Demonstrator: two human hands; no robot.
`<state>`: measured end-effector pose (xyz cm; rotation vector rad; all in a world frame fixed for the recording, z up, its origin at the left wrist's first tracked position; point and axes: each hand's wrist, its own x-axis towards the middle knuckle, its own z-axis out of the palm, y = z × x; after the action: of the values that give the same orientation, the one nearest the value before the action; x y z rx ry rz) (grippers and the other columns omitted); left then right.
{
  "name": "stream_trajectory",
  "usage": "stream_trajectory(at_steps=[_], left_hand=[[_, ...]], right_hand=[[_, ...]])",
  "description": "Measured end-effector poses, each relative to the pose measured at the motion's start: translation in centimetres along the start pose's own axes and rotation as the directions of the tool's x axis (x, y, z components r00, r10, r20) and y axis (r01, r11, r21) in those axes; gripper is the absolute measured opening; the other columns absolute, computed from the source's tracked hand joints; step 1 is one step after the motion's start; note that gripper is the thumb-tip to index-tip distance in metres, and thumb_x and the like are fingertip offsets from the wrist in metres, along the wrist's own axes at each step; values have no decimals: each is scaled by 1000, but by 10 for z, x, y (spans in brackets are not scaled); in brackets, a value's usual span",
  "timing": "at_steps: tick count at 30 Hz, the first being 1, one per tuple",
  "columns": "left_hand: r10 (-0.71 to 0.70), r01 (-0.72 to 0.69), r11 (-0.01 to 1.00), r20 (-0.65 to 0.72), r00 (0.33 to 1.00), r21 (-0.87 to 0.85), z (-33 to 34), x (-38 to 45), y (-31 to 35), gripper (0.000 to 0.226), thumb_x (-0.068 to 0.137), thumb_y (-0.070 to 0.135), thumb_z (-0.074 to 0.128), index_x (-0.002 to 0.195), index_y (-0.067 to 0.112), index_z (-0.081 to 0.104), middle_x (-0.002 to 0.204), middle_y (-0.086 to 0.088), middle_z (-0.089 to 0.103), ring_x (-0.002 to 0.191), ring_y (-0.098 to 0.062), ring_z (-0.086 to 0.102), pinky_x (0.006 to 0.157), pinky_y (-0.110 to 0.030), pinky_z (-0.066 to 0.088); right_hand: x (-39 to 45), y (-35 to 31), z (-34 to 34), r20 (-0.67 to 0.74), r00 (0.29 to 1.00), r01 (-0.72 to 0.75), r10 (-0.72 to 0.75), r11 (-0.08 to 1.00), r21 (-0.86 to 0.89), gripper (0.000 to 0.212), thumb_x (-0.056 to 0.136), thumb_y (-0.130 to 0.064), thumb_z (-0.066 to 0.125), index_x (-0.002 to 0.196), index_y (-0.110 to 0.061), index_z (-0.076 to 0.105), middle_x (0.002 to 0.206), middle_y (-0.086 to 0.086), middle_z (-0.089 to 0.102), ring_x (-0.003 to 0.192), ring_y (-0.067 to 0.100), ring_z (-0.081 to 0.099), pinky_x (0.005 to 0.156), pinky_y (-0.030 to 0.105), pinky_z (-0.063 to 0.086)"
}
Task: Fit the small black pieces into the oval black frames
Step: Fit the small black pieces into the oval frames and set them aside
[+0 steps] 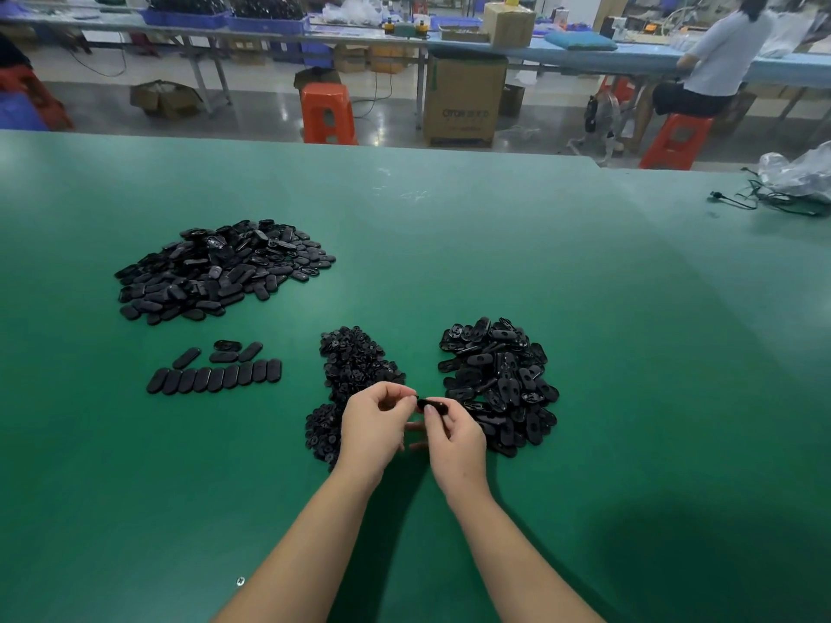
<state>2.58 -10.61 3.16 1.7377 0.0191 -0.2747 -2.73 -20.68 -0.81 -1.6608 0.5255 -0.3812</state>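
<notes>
Oval black frame (pixel 432 405) — pinched between both hands.

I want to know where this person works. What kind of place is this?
Probably a factory assembly room. Big piles of identical black oval frames and small pieces lie on a long green worktable, both hands hold one frame, and another worker sits at a bench near cardboard boxes.

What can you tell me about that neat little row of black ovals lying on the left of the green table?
The row of black ovals holds about ten flat, glossy, plastic-looking pieces lying side by side, edges touching, on the green table. No hand touches them. A few loose ovals lie just behind, and a big pile sits farther back.
</notes>
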Motion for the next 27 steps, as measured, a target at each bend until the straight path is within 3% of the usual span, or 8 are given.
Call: stream_trajectory(at_steps=[3, 5, 7, 9, 14, 18, 22, 27], left_hand=[[-14, 12, 1000, 74, 997, 23, 3, -3, -1, 11, 92, 10, 70, 83, 15, 74, 63, -2, 68, 39, -15, 46, 42, -27, 43], [-13, 10, 999, 79, 997, 35, 5, -4, -2, 11, 91, 10, 72, 83, 16, 74, 62, 0, 68, 39, -14, 48, 41, -25, 42], [-16, 13, 999, 65, 998, 47, 7, -4, -2, 9, 89, 10, 74, 82, 17, 74, 63, -1, 68, 41, -15, 51, 41, -26, 44], [-18, 15, 998, 43, 999, 65, 9, -4, -2, 9, 87, 11, 75, 81, 17, 73, 65, -3, 69, 42, -16, 56, 42, -27, 47], [-42, 41, 993, 11, 999, 112, 10, -2, -2, 12, 88, 11, 75, 78, 17, 74, 67, 1, 72, 41, -14, 58, 40, -24, 46], [-60, 58, 991, 17, 998, 123, 9, -1, -4, 13, 88, 10, 75, 77, 17, 74, 68, -2, 72, 42, -12, 59, 40, -24, 46], [-60, 58, 991, 17, 998, 123, 11, -1, -3, 15, 87, 11, 75, 76, 21, 75, 68, -1, 73, 44, -15, 61, 41, -25, 46], [-62, 60, 988, 15, 998, 140, 11, 1, -2, 15, 86, 12, 75, 75, 22, 75, 69, 0, 73, 48, -14, 64, 42, -24, 48]], right_hand=[[-1, 0, -1, -21, 1000, 18, -19, 998, -54, 18, 98, -15, 59, 103, -31, 66, 65, -7, 67, 58, 5, 58, 59, 22, 48], [0, -1, -1, -6, 1000, -6, 6, 1000, -27, 22, 100, -12, 55, 103, -31, 67, 73, -11, 71, 64, 2, 62, 63, 19, 49], [1, -2, -1, 14, 998, -56, 56, 998, 23, 26, 102, -8, 50, 104, -26, 70, 91, -7, 76, 84, 7, 70, 77, 26, 56], [0, -2, -1, 31, 996, -85, 83, 994, 66, 29, 104, -7, 46, 105, -21, 71, 98, 0, 76, 91, 16, 71, 82, 37, 57], [-3, -4, -2, 41, 995, -95, 91, 989, 113, 32, 107, -9, 38, 108, -24, 67, 84, 5, 75, 71, 18, 70, 61, 33, 55], [-2, -4, -1, 36, 996, -79, 77, 995, 61, 29, 107, -11, 39, 109, -24, 65, 91, 6, 74, 79, 22, 70, 71, 43, 57], [-2, -4, -1, 31, 998, -63, 63, 998, -2, 27, 107, -12, 41, 109, -25, 65, 97, -1, 74, 87, 14, 70, 77, 36, 56], [-1, -3, -1, 44, 997, -65, 65, 998, -2, 27, 107, -12, 41, 109, -25, 64, 97, -2, 74, 87, 15, 70, 77, 42, 58]])
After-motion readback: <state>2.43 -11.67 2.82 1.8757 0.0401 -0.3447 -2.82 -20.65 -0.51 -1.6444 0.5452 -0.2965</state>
